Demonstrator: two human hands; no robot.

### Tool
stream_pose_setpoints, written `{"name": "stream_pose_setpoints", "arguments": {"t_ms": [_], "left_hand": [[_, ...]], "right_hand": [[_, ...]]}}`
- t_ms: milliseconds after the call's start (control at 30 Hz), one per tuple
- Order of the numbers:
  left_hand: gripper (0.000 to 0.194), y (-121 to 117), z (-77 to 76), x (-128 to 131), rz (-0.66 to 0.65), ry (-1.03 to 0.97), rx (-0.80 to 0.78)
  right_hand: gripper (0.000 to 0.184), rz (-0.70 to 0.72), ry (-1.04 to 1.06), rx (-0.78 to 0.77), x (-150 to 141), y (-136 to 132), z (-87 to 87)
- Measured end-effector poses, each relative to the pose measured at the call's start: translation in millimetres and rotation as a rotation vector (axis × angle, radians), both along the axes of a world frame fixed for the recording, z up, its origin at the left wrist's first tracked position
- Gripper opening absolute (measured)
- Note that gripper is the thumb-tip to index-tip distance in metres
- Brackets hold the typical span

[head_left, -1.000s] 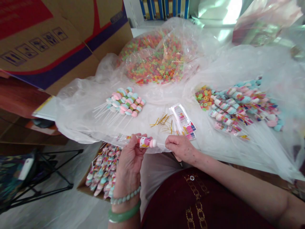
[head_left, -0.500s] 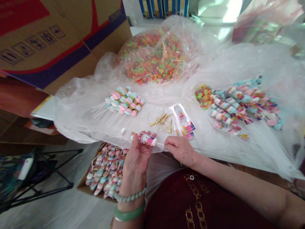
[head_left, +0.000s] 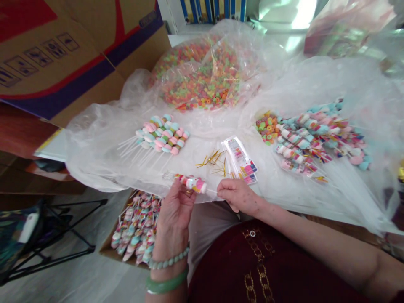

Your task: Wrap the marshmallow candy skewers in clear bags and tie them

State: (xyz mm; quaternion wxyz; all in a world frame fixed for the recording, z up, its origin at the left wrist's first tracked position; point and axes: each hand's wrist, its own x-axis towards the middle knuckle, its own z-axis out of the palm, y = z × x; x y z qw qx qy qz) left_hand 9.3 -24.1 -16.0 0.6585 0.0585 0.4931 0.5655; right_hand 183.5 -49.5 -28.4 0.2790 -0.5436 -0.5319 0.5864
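A candy skewer [head_left: 191,183] in a clear sleeve lies across the table's near edge, held at both ends. My left hand [head_left: 174,210] grips its candy end, fingers curled round it. My right hand [head_left: 239,196] pinches the thin stick end. Just beyond the hands lie several gold twist ties [head_left: 213,162] and a small stack of printed clear sleeves [head_left: 241,160]. A row of bare candy skewers [head_left: 160,138] rests to the left of them.
Wrapped skewers [head_left: 315,139] are piled at the right beside loose ring candies [head_left: 267,126]. A big bag of ring candies [head_left: 202,80] sits at the back. A box of finished skewers [head_left: 135,229] stands below the table edge. A large cardboard carton [head_left: 63,54] is on the left.
The skewer has tilted and slid a little further into the sleeve. My left hand has shifted its grip along the candy end; my right hand has stayed on the stick.
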Motion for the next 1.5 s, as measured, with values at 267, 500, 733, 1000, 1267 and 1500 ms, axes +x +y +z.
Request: {"name": "stream_pose_setpoints", "arguments": {"t_ms": [267,500,733,1000,1267,1500], "left_hand": [[0.016,6,-3.3,-18,0.041,0.064,0.027],[0.003,-5,1.9,-1,-0.034,0.173,0.100],[0.022,-19,-0.9,27,-0.200,0.061,0.118],[0.030,-18,-4.7,22,-0.304,0.224,0.105],[0.023,-22,-8.2,34,-0.379,-0.099,0.083],[0.021,-19,-10.5,35,-0.106,0.054,0.022]], "right_hand": [[0.012,0.019,-0.047,0.019,-3,0,-1.0],[0.017,0.085,-0.290,0.337,-5,-3,-1.9],[0.019,0.058,-0.252,0.385,-7,-5,-1.6],[0.038,-0.023,-0.278,0.365,-5,-8,0.3],[0.020,0.013,-0.242,0.605,-9,-5,-10.1],[0.019,0.132,-0.595,0.767,-15,-17,6.7]]}}
